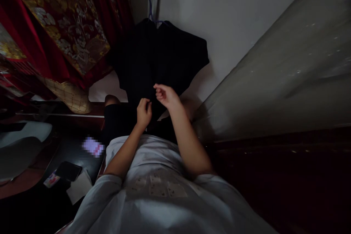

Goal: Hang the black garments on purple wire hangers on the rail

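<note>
A black short-sleeved shirt [159,55] hangs in front of me on a purple hanger [151,14]. Before its lower front is my left hand [144,112], fingers curled with thumb and fingertips close together; dark cloth lies behind them, and I cannot tell whether they grip it. Slightly higher and to the right, my right hand [166,96] is closed, its index finger and thumb pinched at the tip. Whatever is in that pinch is too small to make out. The two hands are a short gap apart.
Red curtains [74,25] with gold and silver patterning hang at the left. Below them, a black phone [68,170] and a white paper [80,187] lie on a dark surface near a blurred-out lit screen [93,147]. A grey sheet-covered shape [287,76] slopes along the right.
</note>
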### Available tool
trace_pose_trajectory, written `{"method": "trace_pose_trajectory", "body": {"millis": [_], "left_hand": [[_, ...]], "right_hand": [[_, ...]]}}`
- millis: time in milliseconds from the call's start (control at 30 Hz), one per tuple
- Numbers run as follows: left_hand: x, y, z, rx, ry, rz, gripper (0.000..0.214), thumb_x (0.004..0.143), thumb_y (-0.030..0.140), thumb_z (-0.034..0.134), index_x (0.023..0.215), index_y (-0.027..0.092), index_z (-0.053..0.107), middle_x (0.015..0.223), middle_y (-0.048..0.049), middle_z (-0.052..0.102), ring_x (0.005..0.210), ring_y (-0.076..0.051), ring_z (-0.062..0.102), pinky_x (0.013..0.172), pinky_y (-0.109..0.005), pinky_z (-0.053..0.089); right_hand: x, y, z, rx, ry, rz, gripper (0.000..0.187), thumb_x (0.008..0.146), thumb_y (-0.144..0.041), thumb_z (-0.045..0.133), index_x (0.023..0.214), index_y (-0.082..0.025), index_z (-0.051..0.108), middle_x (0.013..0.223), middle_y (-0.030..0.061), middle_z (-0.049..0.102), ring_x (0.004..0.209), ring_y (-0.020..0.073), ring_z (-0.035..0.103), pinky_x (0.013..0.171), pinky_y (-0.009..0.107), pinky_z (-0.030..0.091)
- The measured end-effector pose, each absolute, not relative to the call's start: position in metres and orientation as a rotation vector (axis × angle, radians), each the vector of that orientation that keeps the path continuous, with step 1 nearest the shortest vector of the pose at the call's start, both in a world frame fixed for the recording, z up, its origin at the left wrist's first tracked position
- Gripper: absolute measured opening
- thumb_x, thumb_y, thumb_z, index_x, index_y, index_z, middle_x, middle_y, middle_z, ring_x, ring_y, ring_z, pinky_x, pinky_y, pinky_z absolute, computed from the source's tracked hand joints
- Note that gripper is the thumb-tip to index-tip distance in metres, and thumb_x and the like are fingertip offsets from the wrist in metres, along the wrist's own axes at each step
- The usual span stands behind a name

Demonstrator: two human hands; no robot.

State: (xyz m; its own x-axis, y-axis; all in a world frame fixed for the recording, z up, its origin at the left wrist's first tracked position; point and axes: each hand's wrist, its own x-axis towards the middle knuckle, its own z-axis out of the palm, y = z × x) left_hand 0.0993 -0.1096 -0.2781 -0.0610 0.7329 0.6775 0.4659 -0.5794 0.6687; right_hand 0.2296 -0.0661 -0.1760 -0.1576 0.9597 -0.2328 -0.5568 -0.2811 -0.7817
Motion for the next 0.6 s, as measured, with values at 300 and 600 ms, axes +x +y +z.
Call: {"method": "trace_pose_trajectory", "body": {"millis": [300, 600], "left_hand": [[0.125, -0.122, -0.264, 2.107, 1.212, 1.538, 0.013, 0.102, 0.018, 0.05, 0.09, 0.02, 0.052, 0.088, -0.0056, 0.058, 0.084, -0.019, 0.059, 0.077, -0.03, 0.045], [0.093, -0.072, -0.114, 2.185, 0.845, 1.777, 0.033, 0.103, 0.034, 0.065, 0.133, 0.024, 0.056, 0.102, -0.0041, 0.065, 0.091, -0.019, 0.063, 0.087, -0.032, 0.053]], "right_hand": [[0.236, -0.023, -0.05, -0.821, -0.908, 1.304, 0.022, 0.092, -0.017, 0.067, 0.072, -0.013, 0.061, 0.057, -0.0051, 0.053, 0.042, -0.0002, 0.044, 0.038, 0.01, 0.025], [0.238, -0.049, -0.052, -0.809, -1.059, 1.154, 0.025, 0.1, -0.023, 0.061, 0.076, -0.016, 0.063, 0.055, -0.0044, 0.052, 0.042, 0.0034, 0.045, 0.04, 0.014, 0.031]]}}
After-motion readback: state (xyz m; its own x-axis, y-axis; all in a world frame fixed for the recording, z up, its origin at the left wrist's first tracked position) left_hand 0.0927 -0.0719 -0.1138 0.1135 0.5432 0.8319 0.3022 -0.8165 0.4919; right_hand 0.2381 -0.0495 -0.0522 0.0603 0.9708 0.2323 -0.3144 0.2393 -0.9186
